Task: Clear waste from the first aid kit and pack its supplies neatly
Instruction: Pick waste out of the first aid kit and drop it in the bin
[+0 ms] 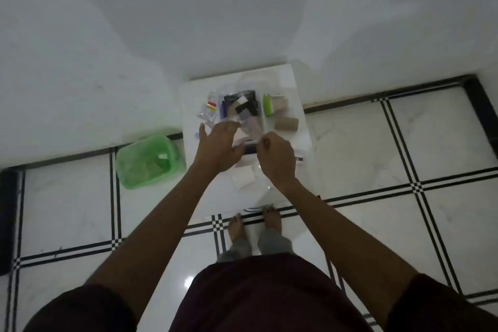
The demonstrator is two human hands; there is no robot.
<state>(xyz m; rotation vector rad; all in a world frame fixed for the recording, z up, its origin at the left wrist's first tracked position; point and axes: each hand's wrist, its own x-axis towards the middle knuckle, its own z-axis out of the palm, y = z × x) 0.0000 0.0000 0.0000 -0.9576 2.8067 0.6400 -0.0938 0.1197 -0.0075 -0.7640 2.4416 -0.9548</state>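
Note:
The first aid kit, a clear plastic box [258, 83], stands on a small white table [293, 81], full of dark and pale supplies. In front of the box, my left hand [218, 147] and my right hand [276, 160] meet over a clear plastic packet [252, 129]. Each hand pinches one side of it. A dark blue item [249, 149] lies between the hands, partly hidden. A white gauze pad [244, 176] rests on the table below them.
A green plastic bin [147, 163] sits on the tiled floor left of the table. A labelled packet [208, 109] lies left of the box. To its right are a green item [267, 105], beige rolls [280, 102] and a brown roll [287, 124]. My bare feet stand at the table's front edge.

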